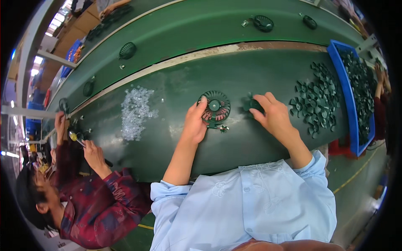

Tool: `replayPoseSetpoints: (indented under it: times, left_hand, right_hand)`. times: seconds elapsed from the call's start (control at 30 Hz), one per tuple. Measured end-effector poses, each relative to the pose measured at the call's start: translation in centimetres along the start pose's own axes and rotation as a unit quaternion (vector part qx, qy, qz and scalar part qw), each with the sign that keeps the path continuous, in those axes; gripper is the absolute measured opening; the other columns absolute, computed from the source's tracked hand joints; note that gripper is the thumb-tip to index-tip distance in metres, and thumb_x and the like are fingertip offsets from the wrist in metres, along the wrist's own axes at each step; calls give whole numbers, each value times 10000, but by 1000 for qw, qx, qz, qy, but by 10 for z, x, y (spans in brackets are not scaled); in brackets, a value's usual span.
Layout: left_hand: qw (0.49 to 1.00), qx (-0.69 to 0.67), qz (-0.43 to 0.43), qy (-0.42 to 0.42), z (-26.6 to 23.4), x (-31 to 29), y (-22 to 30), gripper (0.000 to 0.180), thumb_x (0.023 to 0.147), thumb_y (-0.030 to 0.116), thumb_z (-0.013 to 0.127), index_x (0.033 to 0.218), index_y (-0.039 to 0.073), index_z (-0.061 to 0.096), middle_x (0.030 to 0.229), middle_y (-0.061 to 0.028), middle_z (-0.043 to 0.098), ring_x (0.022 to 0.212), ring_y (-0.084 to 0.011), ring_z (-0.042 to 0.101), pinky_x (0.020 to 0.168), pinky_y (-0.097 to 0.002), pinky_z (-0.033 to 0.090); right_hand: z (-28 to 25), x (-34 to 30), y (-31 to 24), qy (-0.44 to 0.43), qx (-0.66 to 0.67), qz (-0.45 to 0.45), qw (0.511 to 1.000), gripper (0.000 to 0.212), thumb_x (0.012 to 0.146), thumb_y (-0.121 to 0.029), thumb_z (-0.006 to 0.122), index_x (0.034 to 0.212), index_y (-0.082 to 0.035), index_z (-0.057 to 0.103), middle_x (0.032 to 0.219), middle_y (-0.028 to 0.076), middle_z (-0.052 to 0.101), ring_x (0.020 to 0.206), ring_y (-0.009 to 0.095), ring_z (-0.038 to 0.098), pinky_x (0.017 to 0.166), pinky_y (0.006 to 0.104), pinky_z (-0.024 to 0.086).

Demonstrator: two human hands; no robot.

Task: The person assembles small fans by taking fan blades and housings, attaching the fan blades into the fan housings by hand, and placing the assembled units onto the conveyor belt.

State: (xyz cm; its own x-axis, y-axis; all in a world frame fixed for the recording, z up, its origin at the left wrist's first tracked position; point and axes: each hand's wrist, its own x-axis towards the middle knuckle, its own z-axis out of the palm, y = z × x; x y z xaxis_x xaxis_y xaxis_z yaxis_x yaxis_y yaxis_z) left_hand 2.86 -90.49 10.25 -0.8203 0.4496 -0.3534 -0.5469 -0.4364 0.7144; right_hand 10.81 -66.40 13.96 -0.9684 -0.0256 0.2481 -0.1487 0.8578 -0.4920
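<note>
My left hand [196, 120] grips a round dark green fan housing [215, 106] by its left rim, thumb on top. Slim ribs ring its face around a central hub, and a small metal-coloured part [224, 129] hangs by its lower edge. To the right, my right hand [271, 112] pinches a dark green fan blade [251, 104] between thumb and fingers, just above the table and apart from the housing. Further right lies a loose heap of similar fan blades [318, 100]. Left of the housing is a pile of small clear plastic pieces [136, 111].
A blue bin [344, 79] full of dark green parts stands at the table's right end. Beyond the table's far ledge, a green conveyor belt [188, 37] carries several fan housings [263, 23]. At left, a co-worker in a plaid shirt [98, 209] works with a tool.
</note>
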Motion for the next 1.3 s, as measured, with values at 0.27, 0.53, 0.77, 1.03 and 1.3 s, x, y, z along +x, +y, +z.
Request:
replayPoseSetpoints:
  times: [0.27, 0.53, 0.77, 1.03, 1.3]
  left_hand:
    - [998, 32, 37, -26, 11, -13, -14, 298, 1008, 267, 522, 1151, 11, 575, 1036, -71, 664, 919, -147, 646, 808, -298, 536]
    - [987, 80, 137, 4, 23, -18, -17, 288, 934, 158, 634, 1168, 2, 574, 997, -39, 648, 892, -101, 610, 809, -267, 505]
    - [933, 320, 163, 38, 21, -24, -18, 341, 879, 76, 650, 1185, -53, 567, 1028, -93, 673, 931, -130, 619, 832, -277, 495]
    - [917, 355, 176, 50, 25, -11, -30, 471, 942, 172, 610, 1344, -21, 456, 1131, -148, 640, 970, -180, 621, 833, -310, 504]
    - [929, 310, 197, 52, 12, -7, -37, 401, 976, 159, 570, 1304, -42, 457, 1061, -121, 648, 941, -170, 636, 809, -288, 525]
  right_hand:
    - [20, 26, -59, -6, 23, -131, 991, 385, 745, -121, 749, 1103, -71, 616, 941, 80, 562, 797, 268, 619, 614, 374, 510]
    - [28, 23, -56, 49, 112, -124, 985, 408, 763, -119, 741, 1142, -48, 607, 1048, 115, 585, 920, 278, 625, 668, 360, 526]
    - [31, 34, -17, -166, 296, 48, 940, 413, 789, -295, 747, 994, 42, 623, 820, 198, 650, 801, 383, 627, 735, 431, 499]
    - [31, 53, 18, -268, 368, 145, 878, 347, 788, -261, 783, 811, 46, 622, 666, 90, 625, 513, 125, 599, 398, 267, 473]
    - [-16, 111, 88, 68, 494, 248, 830, 478, 892, -272, 690, 1180, 88, 565, 1031, 167, 638, 850, 215, 673, 699, 310, 565]
